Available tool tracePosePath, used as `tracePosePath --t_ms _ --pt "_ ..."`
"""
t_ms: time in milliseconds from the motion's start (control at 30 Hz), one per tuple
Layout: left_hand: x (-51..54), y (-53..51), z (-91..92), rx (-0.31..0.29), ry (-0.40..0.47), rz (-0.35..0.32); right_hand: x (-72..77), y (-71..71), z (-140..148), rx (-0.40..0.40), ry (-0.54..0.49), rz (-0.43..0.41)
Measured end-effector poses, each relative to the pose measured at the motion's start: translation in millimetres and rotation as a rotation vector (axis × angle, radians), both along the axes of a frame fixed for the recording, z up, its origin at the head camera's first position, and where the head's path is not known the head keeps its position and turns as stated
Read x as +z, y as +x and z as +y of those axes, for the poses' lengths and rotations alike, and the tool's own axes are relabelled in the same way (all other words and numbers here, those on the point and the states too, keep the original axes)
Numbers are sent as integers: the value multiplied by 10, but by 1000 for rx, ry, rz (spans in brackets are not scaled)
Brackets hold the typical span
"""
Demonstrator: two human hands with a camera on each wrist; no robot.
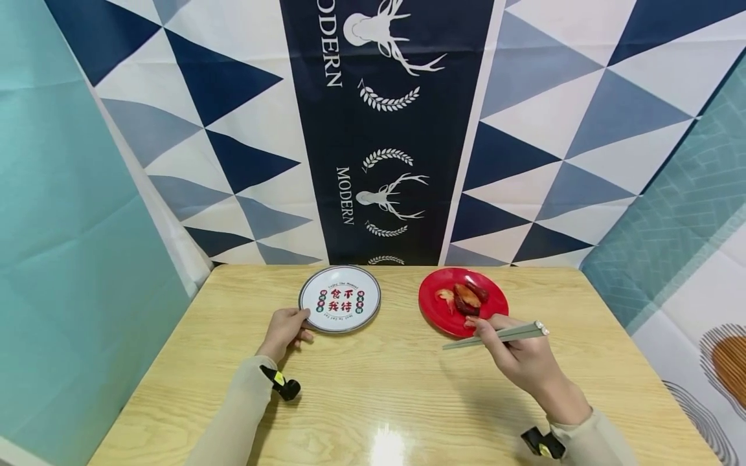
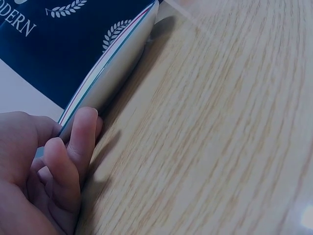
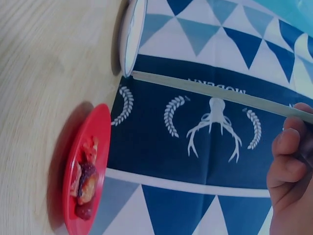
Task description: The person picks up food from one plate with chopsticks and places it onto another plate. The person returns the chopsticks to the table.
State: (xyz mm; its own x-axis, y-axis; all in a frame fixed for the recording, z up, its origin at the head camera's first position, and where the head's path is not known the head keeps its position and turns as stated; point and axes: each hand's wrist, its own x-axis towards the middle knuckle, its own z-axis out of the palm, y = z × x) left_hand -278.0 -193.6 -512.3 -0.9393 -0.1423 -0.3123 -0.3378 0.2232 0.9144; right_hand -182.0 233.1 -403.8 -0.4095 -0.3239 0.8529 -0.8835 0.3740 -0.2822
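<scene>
A white plate (image 1: 340, 299) with printed red and green characters lies at the table's back left. My left hand (image 1: 285, 333) pinches its near left rim, thumb on top and fingers beneath; the left wrist view shows the hand (image 2: 58, 161) at the plate's edge (image 2: 107, 73). My right hand (image 1: 521, 353) holds pale green chopsticks (image 1: 495, 336), their tips pointing left with nothing between them, above the table in front of a red plate (image 1: 431, 309). Pieces of brown and reddish food (image 1: 467, 298) lie on that plate. In the right wrist view the chopsticks (image 3: 210, 90) extend from the fingers.
Both plates stand near the back edge of the light wooden table (image 1: 373, 382), some distance apart. Behind it hangs a patterned cloth (image 1: 396, 129) with triangles and deer heads. A teal cloth (image 1: 70, 226) hangs at the left.
</scene>
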Motion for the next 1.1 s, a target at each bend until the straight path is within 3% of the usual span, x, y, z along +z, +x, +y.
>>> tracePosePath --t_ms 400,633,1100 --pt "21 3 -11 4 19 3 62 1 167 -42 -63 11" --pt "3 12 -9 3 22 -9 32 -31 312 -107 -88 24" --pt "-10 29 -16 -9 9 5 -76 -98 481 -149 -133 32"
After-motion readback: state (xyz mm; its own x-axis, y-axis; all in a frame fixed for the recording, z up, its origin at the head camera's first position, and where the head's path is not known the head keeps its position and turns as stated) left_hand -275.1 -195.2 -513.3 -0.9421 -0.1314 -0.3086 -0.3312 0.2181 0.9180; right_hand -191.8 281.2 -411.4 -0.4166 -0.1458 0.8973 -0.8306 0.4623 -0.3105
